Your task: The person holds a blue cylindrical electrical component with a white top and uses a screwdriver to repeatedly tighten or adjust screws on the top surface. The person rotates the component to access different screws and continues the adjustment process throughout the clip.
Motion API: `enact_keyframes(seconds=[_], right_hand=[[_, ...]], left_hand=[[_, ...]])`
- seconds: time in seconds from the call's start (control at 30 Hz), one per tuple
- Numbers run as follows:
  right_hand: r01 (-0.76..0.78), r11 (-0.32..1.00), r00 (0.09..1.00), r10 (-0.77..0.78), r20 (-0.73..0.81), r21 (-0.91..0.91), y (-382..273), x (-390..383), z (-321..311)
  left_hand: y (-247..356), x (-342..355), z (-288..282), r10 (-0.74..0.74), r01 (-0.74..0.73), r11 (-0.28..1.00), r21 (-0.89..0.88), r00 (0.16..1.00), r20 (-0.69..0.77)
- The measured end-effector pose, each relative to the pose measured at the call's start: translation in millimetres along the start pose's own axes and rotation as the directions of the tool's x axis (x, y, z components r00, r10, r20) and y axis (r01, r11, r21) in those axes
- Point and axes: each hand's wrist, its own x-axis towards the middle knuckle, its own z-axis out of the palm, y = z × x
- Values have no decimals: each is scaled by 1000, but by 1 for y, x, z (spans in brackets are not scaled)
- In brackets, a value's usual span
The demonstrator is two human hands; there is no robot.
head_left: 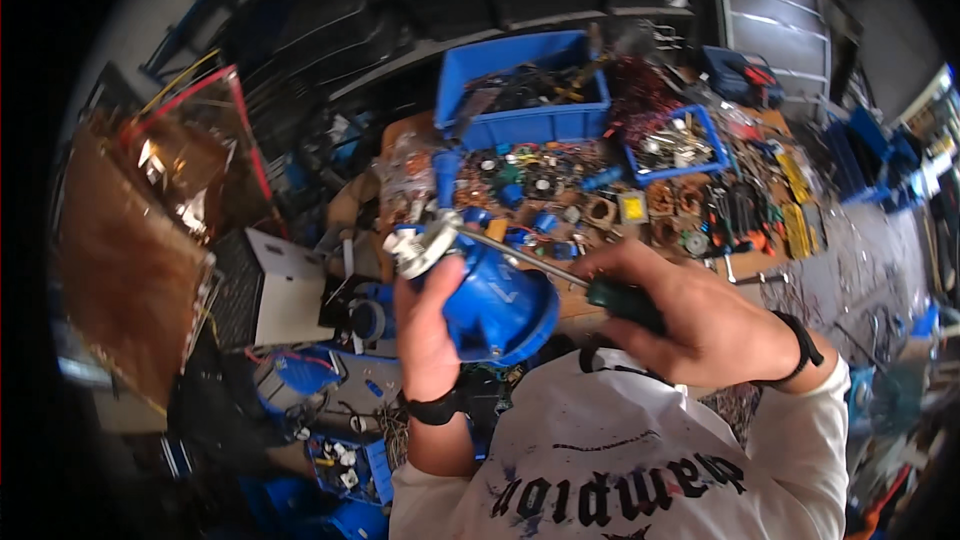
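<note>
My left hand is wrapped round a blue bell-shaped housing, held tilted in front of me. A pale metal flange with a white fitting sits at its upper left end. My right hand grips the dark green handle of a screwdriver. The long steel shaft crosses above the housing, and its end meets the flange; whether it is in a screw or slot I cannot tell.
A cluttered wooden bench bears small parts, copper coils and tools. Behind are a large blue crate and smaller blue tray. A laptop-like panel and brown sheet stand left; a parts bin is lower left.
</note>
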Motion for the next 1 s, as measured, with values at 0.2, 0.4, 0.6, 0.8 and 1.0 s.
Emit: enact_keyframes(seconds=[0.2,0.4,0.6,0.8,1.0], right_hand=[[-118,991,992,120,41,-56,-20,4,-7],[-74,996,995,76,56,-44,-23,-4,-14],[-100,995,992,102,68,-22,-35,-3,-21],[1,996,1000,2,31,-93,-43,-6,-26],[-40,991,998,46,47,-129,-55,-8,-34]], left_hand=[[10,-2,9,-133,154,984,-93,971,198],[11,-3,17,-206,232,969,-89,951,231],[16,-7,21,-185,189,982,17,933,309],[19,-13,24,-156,110,980,166,943,296],[13,-16,31,-59,-11,965,261,964,260]])
